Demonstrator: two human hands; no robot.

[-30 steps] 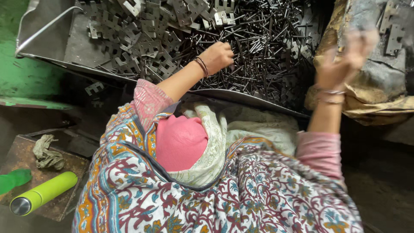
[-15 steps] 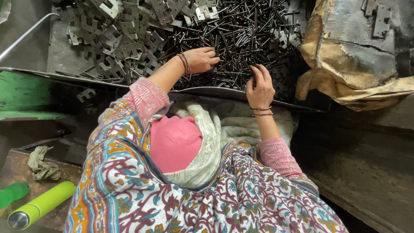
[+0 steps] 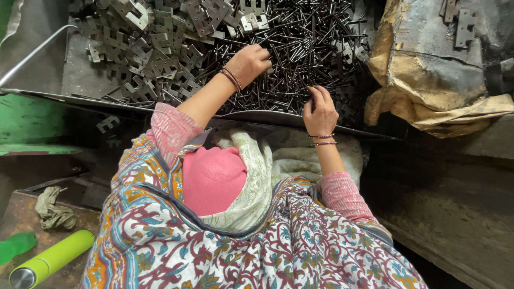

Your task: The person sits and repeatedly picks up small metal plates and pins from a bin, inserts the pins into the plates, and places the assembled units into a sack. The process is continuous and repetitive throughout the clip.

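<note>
The heap of thin dark metal pins (image 3: pixel 300 48) fills the right half of the metal tray (image 3: pixel 80 80) at the top of my view, and both hands are buried in it. My left hand (image 3: pixel 249 61), bangles at the wrist, rests knuckles-up on the pile near its middle with the fingers curled under into the pins; I cannot tell whether that grip is pinching anything. My right hand (image 3: pixel 320 109) sits at the near edge of the heap, just above the tray's front lip, fingers bent and pressed down among the pins, and again I cannot tell what the grip holds. To the left of the pins the same tray carries a heap of flat grey stamped metal plates (image 3: pixel 155 48), touching the pins where the two piles meet. To the right lies a crumpled, stained tan sack (image 3: pixel 428 80) with a few plates on top. Down at lower left, well apart, I see a lime-green cylindrical bottle (image 3: pixel 51 262) beside a crumpled rag (image 3: pixel 53 211).
</note>
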